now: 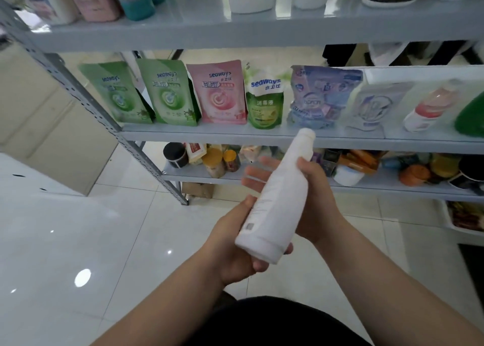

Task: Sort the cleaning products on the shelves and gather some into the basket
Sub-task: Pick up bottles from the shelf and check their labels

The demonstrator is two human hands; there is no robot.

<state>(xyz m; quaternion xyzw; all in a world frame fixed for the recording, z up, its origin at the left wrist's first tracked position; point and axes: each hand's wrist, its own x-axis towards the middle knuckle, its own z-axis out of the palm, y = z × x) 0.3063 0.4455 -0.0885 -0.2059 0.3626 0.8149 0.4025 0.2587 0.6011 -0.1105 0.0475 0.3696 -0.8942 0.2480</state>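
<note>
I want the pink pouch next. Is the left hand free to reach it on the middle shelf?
Probably not yet: the left hand grips the white bottle. The pink pouch itself stands at the shelf front with nothing before it.

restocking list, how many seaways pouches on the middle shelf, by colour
green seaways pouches: 2
pink seaways pouch: 1
white-and-green seaways pouch: 1
total: 4
</note>
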